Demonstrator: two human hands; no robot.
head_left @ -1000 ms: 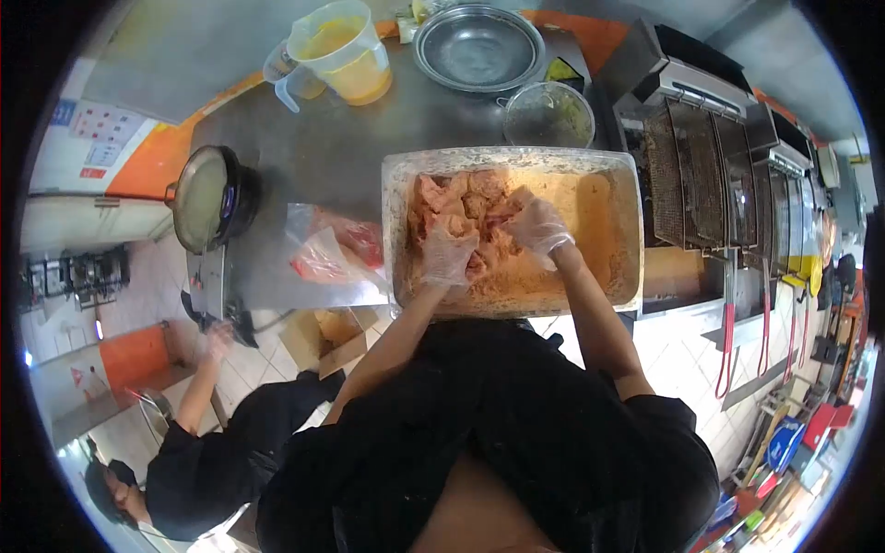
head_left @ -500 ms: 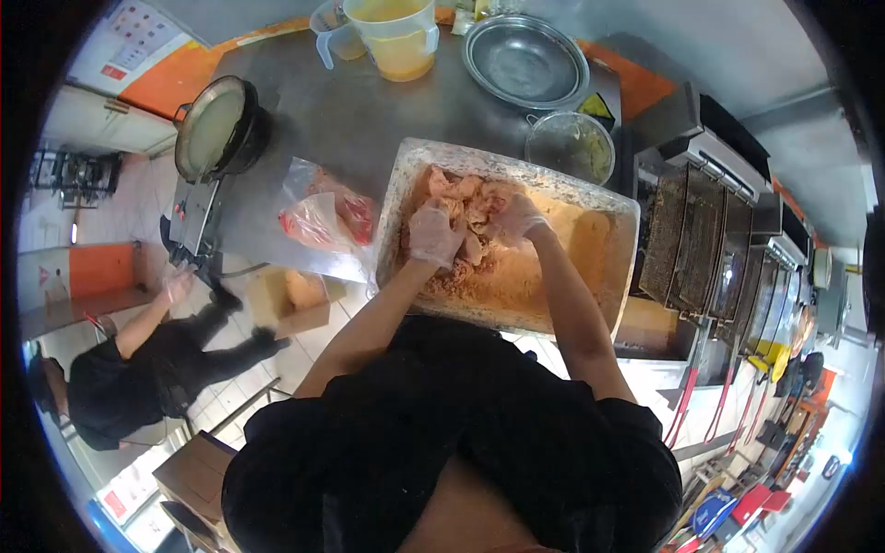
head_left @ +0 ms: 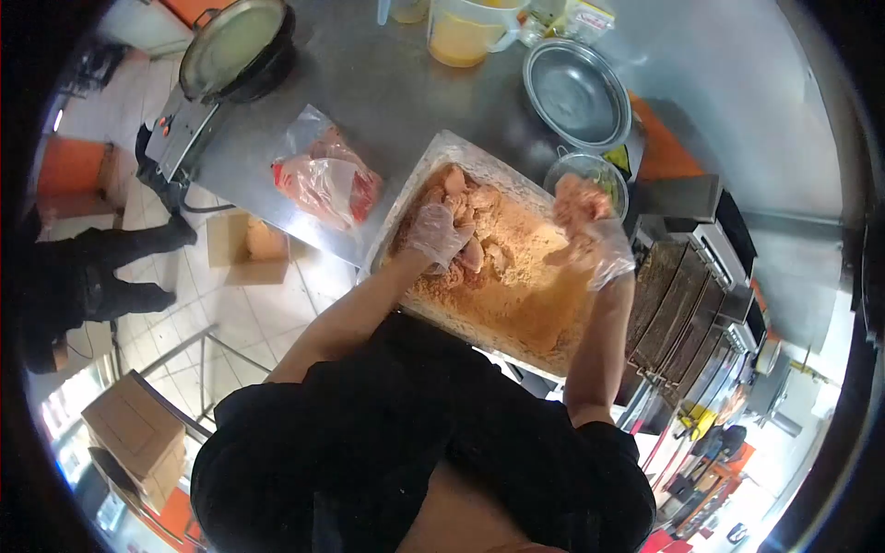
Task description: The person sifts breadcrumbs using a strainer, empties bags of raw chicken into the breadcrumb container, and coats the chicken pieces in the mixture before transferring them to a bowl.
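Note:
A large flour-dusted tub (head_left: 516, 164) holds breading flour and a pile of raw chicken pieces (head_left: 484, 198) at its left side. My left hand (head_left: 441, 238), in a clear plastic glove, lies on that pile with its fingers apart, touching the coated pieces; its fingertips are partly hidden. Raised over the tub's right edge, my gloved right hand (head_left: 610, 253) is closed around a clump of floured chicken (head_left: 583, 207). This clump partly covers a round strainer (head_left: 616, 177) behind the tub.
A plastic bag of red-pink contents (head_left: 327, 180) lies left of the tub. Behind are a metal bowl (head_left: 578, 95), a measuring jug (head_left: 466, 32) and a pan (head_left: 235, 51). Fryer baskets (head_left: 678, 295) hang at right. A co-worker (head_left: 92, 272) and a cardboard box (head_left: 253, 249) are at left.
My right hand has risen from the pile and moved right with chicken in it. My left hand stays at the pile. The view has turned, and the co-worker appears further left.

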